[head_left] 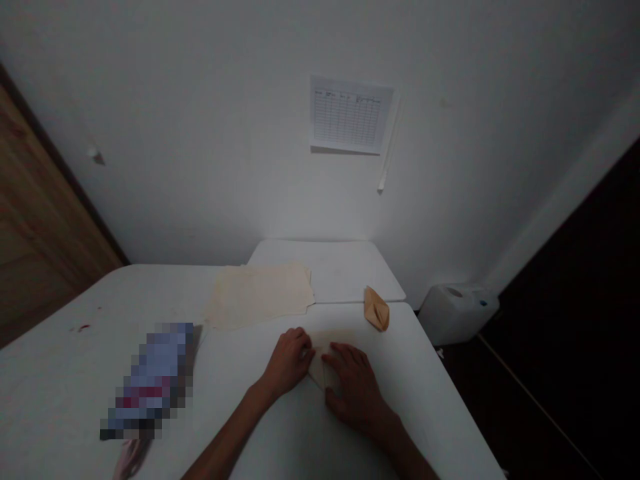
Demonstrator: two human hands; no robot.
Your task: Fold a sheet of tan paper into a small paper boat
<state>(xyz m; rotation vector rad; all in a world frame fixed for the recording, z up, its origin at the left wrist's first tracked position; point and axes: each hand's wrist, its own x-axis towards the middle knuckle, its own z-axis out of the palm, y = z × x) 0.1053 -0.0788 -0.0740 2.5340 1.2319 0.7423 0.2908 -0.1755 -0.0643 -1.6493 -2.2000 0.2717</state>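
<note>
A pale cream sheet of paper (317,368), partly folded with a pointed lower corner, lies on the white table (270,427) between my hands. My left hand (290,360) has its fingers curled in and pinches the sheet's left edge. With fingers spread, my right hand (356,383) rests on the right part of the sheet and hides much of it. Beyond my right hand is a small folded tan paper shape (376,309). A stack of similar cream sheets (260,297) lies beyond my left hand.
A pixelated bluish object (155,373) with a pinkish strap (131,457) lies at the left. On the wall (210,133) hangs a printed table sheet (350,115). A whitish plastic container (457,312) stands past the table's right edge. Wood panelling (40,200) borders the left.
</note>
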